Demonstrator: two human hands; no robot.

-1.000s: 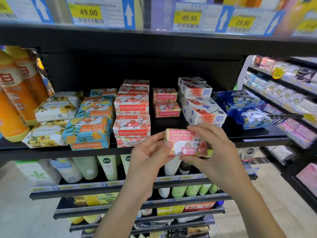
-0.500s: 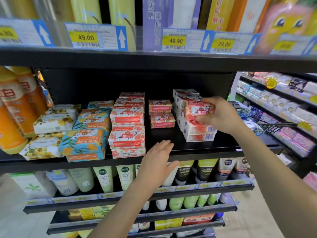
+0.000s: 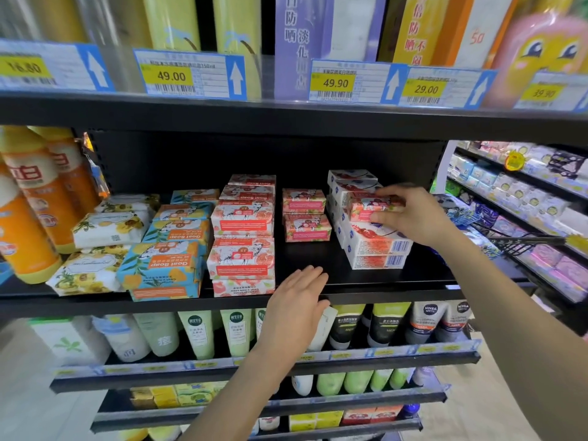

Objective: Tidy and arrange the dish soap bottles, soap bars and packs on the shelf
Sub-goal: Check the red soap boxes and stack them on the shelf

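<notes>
My right hand (image 3: pixel 416 214) grips a pink Goat Soap bar (image 3: pixel 366 207) and holds it on top of the white and red soap boxes (image 3: pixel 372 246) stacked at the right of the black shelf (image 3: pixel 350 294). My left hand (image 3: pixel 299 300) hovers open at the shelf's front edge, fingers straight, holding nothing. Two small pink soap bars (image 3: pixel 304 218) lie in the middle of the shelf. Pink Goat Soap packs (image 3: pixel 243 237), blue Goat Soap packs (image 3: pixel 171 249) and white floral soap packs (image 3: pixel 101 243) are stacked to the left. Orange dish soap bottles (image 3: pixel 35 198) stand at the far left.
Blue patterned packs (image 3: pixel 461 214) lie behind my right wrist. Price tags (image 3: pixel 187 74) line the upper shelf with tall bottles and boxes above. Face wash tubes (image 3: pixel 350 326) fill the shelf below. Another aisle shelf (image 3: pixel 525 198) runs off at the right.
My right hand carried the pink soap bar from in front of the shelf up onto the white box stack. My left hand let go of it and dropped to the shelf edge.
</notes>
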